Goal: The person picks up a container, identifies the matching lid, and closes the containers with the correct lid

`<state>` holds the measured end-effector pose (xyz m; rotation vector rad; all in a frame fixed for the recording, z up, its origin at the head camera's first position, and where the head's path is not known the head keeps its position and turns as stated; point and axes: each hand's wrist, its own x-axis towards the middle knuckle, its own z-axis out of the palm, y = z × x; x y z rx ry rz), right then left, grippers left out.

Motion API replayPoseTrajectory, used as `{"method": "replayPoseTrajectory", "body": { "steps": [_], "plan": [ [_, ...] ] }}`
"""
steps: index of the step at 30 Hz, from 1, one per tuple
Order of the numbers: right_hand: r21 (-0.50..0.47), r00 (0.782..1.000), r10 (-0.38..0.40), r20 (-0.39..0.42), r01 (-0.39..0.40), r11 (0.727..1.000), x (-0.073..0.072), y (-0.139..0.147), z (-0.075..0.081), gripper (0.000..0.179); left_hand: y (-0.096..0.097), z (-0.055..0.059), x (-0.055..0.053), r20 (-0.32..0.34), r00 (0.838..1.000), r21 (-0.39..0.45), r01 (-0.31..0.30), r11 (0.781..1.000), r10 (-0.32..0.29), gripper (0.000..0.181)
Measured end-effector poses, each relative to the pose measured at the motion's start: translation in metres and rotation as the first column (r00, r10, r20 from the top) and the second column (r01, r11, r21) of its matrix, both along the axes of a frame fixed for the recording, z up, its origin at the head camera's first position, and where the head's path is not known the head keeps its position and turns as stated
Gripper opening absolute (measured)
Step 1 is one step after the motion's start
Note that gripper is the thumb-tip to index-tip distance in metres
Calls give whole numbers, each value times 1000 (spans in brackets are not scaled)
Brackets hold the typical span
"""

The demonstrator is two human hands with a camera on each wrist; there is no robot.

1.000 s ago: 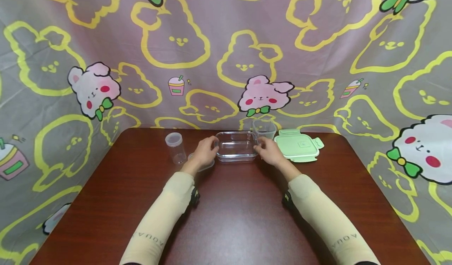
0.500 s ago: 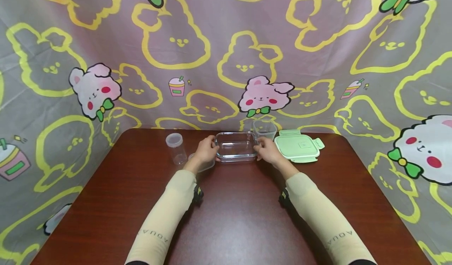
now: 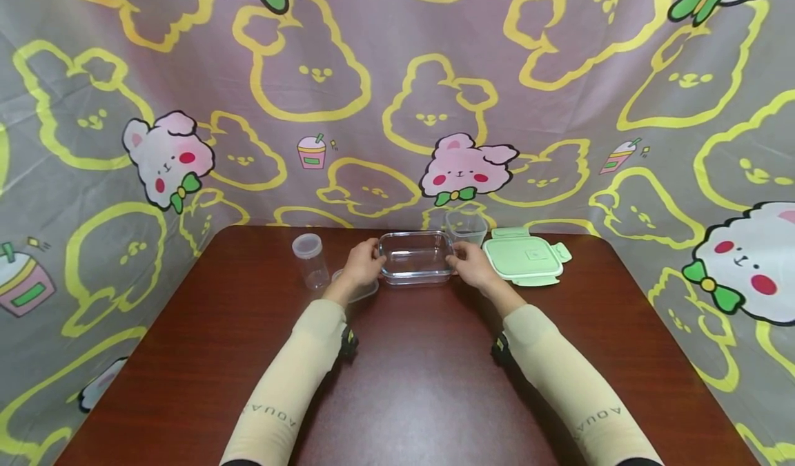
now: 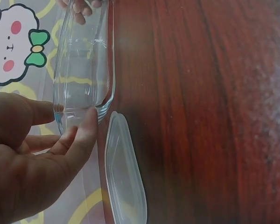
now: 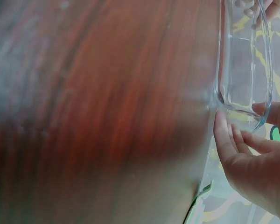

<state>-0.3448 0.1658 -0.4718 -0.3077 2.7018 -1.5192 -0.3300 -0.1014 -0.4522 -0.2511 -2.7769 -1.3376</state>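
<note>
A clear rectangular glass food container (image 3: 415, 275) is at the far middle of the table, its top uncovered. My left hand (image 3: 360, 266) grips its left end. In the left wrist view the thumb (image 4: 42, 112) is at the rim and the other fingers lie along the end wall. The right hand (image 3: 475, 266) holds the opposite end the same way, with fingertips (image 5: 220, 119) low on the glass in the right wrist view. Whether the base touches the table cannot be told for certain. Beside the left hand lies a shallow translucent lid (image 4: 123, 172), partly hidden in the head view.
Left of the hands stands a clear jar with a whitish lid (image 3: 307, 246). A clear plastic tub (image 3: 467, 226) is behind the right hand. Further right lies a light green clip lid (image 3: 522, 257). A patterned curtain (image 3: 397, 197) hangs along the table's (image 3: 410, 369) far edge.
Both hands have closed in slightly on the container's ends and the forearms have drawn a little inward. The container is nearly in the same place. The last half second shows almost no motion.
</note>
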Motion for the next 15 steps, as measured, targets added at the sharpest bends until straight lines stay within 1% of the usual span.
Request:
{"method": "replayPoseTrajectory", "body": {
  "steps": [3,5,11,12,15],
  "plan": [
    [53,999,9,-50,-7,999,0,0,0,46,0,-1,0,-63,998,-79,-6,997,1,37],
    [69,997,21,-76,-16,997,1,0,0,50,0,-3,1,-84,996,-110,-8,994,-1,36],
    [40,992,56,-111,-52,998,4,-3,4,54,3,-1,6,-102,995,-120,-17,993,5,40],
    [35,992,57,-112,-53,998,5,-3,4,53,1,-7,2,-128,992,-122,-15,992,-1,41],
    [34,992,54,-114,-50,998,5,-4,5,53,0,-8,1,-123,992,-97,-7,995,-5,45]
  ]
}}
